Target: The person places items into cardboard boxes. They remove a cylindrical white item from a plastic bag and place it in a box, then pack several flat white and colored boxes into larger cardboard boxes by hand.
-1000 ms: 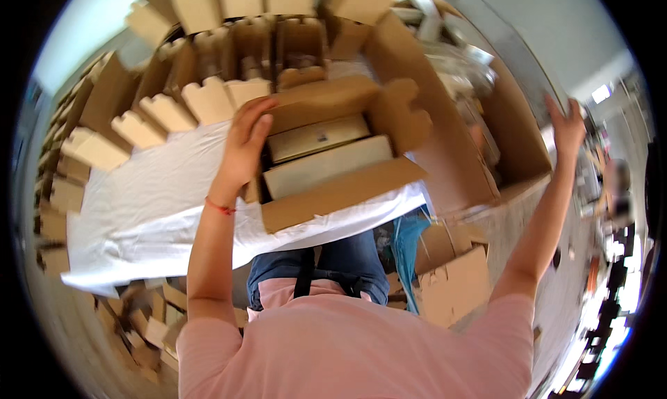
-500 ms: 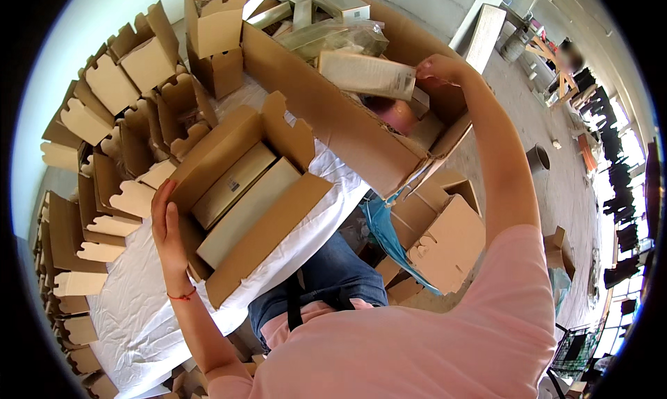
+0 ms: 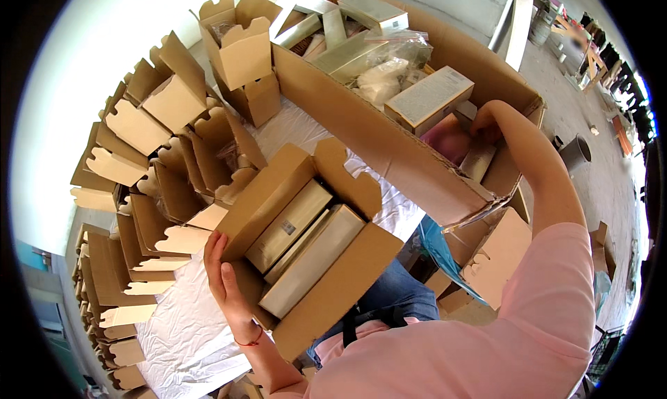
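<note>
My left hand [image 3: 226,282] grips the left end of an open brown cardboard box [image 3: 381,249], thumb and fingers against its wall. Inside lie a slim gold carton [image 3: 288,226] and a silver-white carton [image 3: 316,260], side by side, with a narrow strip of another between them. My right hand [image 3: 488,123] reaches down into the right end of a large brown carton [image 3: 389,164], fingers curled beside a small shiny box [image 3: 478,161]; what they hold, if anything, is hidden. A whitish carton [image 3: 429,101] and a round pinkish thing [image 3: 448,138] lie close by.
Rows of open cardboard boxes [image 3: 156,222] crowd the left of the white-covered table [image 3: 198,329]. Two stacked boxes [image 3: 240,51] stand by the large carton. Inside it are a clear plastic bag [image 3: 399,55] and several pale cartons [image 3: 375,11]. A dark bucket [image 3: 575,152] is on the floor.
My right hand has left the whitish carton, which now lies flatter, and reached deeper into the large carton's right end. My left hand stays on the box. The whole view has shifted.
</note>
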`<state>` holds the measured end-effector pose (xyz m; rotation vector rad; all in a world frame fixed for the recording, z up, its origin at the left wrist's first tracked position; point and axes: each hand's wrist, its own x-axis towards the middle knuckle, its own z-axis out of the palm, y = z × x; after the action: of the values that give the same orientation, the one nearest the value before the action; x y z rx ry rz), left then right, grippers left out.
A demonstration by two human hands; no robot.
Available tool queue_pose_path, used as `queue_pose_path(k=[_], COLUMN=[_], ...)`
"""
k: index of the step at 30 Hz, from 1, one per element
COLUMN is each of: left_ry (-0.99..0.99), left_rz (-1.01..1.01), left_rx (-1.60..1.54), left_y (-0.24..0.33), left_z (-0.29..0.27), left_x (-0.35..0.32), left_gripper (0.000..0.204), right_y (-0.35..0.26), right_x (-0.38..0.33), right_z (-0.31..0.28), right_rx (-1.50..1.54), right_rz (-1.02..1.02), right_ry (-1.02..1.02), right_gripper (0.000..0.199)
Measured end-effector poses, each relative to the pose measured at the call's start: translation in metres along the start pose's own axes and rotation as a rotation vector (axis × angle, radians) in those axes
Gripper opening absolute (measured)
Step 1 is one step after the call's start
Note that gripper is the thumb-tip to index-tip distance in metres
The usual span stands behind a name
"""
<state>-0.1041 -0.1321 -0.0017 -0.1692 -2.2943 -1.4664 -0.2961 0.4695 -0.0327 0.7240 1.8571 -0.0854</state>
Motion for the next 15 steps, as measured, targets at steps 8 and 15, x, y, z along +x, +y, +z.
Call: queue_pose_path(k=[8,15], left_ry=[-0.022,0.009], left_rz=[0.084,0.059], left_rx=[-0.002,-0.034], left_y=[-0.005,-0.012], left_z=[-0.004,-0.012], left_x=[-0.002,-0.005], left_gripper=[0.038,0.032], right_y=[0.013,0.015], right_x=[0.006,-0.124], right_z=[0.010,0.036], right_rx=[0.436,-0.187], right_rz=[-0.146,-0.293], right_ry=[-0.015,0.267], right_gripper=[0.039,0.051])
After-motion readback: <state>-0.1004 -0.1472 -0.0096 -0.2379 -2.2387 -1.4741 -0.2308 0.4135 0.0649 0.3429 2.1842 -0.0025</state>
